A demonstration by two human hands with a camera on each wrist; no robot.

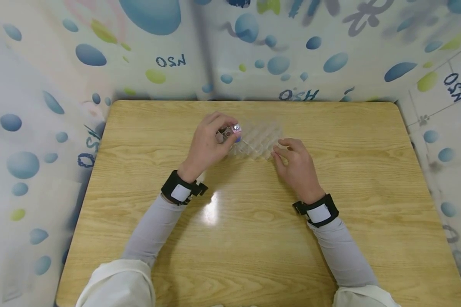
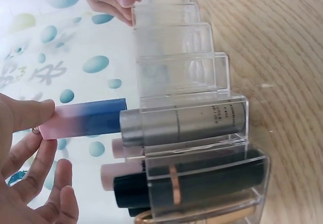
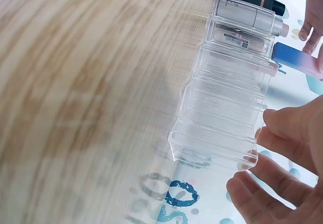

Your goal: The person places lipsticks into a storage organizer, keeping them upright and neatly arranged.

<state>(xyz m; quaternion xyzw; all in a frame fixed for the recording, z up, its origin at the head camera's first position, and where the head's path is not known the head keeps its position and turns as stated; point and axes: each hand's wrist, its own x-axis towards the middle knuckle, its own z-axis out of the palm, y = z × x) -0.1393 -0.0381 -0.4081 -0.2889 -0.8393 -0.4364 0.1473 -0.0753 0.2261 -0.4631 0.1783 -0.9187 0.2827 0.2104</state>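
Observation:
My left hand (image 1: 209,140) pinches a lipstick tube (image 2: 83,119) that fades from pink to blue. The tube is above the left part of a clear plastic lipstick organizer (image 3: 222,108), its blue end toward the slots. Thumb and fingertips of my right hand (image 1: 299,168) hold the upper edge of the organizer at its other end. Below the lipstick tube, a silver tube (image 2: 192,123) stands in one slot. A black tube (image 2: 217,178) with a copper-coloured band stands in the neighbouring slot. Pale pink caps show beside them.
The organizer stands toward the back of a wooden table (image 1: 253,238). A wall (image 1: 215,51) with blue and green drop patterns rises behind the table, and patterned walls flank both sides.

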